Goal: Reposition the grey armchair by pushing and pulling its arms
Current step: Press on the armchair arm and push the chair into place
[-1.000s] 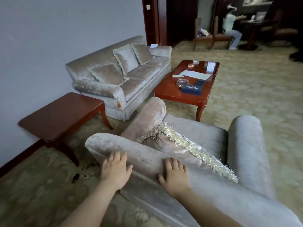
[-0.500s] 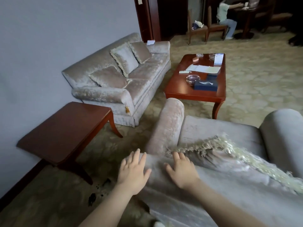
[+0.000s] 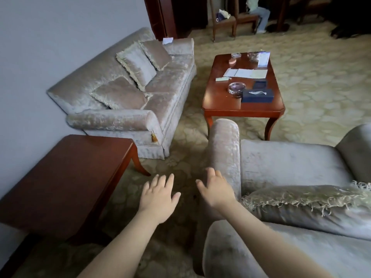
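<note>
The grey armchair (image 3: 287, 163) fills the lower right, seen from behind its back, with a fringed cushion (image 3: 305, 203) on the seat. Its left arm (image 3: 224, 149) runs forward from the middle of the view; the right arm (image 3: 355, 151) shows at the right edge. My left hand (image 3: 158, 195) hovers flat over the carpet, left of the chair and touching nothing. My right hand (image 3: 216, 189) is stretched out with straight fingers at the rear end of the left arm; whether it touches the fabric is unclear.
A wooden side table (image 3: 60, 177) stands close on the left by the wall. A grey sofa (image 3: 128, 93) is beyond it. A coffee table (image 3: 243, 91) with papers and boxes sits just ahead of the armchair. A person sits on a chair (image 3: 259, 13) at the far back.
Both hands have come off the top of the armchair's back and moved left. The view has swung left, so the chair lies further right.
</note>
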Demonstrator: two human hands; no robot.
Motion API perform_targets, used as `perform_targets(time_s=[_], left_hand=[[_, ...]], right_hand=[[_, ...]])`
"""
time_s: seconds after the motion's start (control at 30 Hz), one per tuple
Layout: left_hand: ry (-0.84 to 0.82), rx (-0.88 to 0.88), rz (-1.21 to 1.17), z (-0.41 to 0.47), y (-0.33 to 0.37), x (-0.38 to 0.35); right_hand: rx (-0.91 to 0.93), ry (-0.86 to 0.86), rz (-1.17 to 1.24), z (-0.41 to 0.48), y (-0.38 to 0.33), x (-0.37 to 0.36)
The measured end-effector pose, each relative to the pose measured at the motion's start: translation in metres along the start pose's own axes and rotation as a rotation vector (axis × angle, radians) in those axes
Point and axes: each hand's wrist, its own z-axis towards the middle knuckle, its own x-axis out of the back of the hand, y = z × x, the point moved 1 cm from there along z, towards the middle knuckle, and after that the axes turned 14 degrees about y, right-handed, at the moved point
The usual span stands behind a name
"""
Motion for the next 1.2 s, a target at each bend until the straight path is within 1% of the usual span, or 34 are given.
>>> perform_targets(time_s=[0.13,0.27,0.4,0.47,0.63,0.8,0.87,1.0,1.1,1.2], left_hand=[[0.026,-0.150,-0.035,0.028,-0.047,-0.006],[0.046,-0.301,-0.008,0.056,-0.104,-0.014],[-0.081,-0.259,-0.030,0.085,-0.131,-0.036],[-0.139,-0.303,-0.026,0.097,-0.131,-0.050],[-0.170,-0.520,-0.068,0.147,-0.102,-0.072],[-0.147,-0.796,-0.068,0.233,-0.046,-0.095],[-0.156,-0.877,-0.049,0.275,-0.021,-0.107],[-0.181,-0.990,-0.014,0.345,0.023,-0.126],[-0.219,-1.054,0.012,0.381,0.045,-0.143],[-0.251,-1.186,0.078,0.409,0.062,-0.164]], right_hand=[[-0.096,0.065,-0.034,0.010,-0.028,-0.030],[-0.220,0.124,-0.064,0.006,-0.048,-0.055],[-0.369,0.155,-0.119,-0.010,-0.042,-0.070],[-0.477,0.172,-0.145,-0.015,-0.030,-0.075],[-0.748,0.136,-0.201,-0.017,0.005,-0.089],[-0.893,0.260,-0.126,0.038,0.030,-0.107],[-0.953,0.276,-0.077,0.072,0.037,-0.114],[-1.029,0.224,-0.047,0.128,0.047,-0.123],[-1.110,0.180,-0.064,0.154,0.055,-0.126],[-1.213,0.167,-0.088,0.171,0.066,-0.134]])
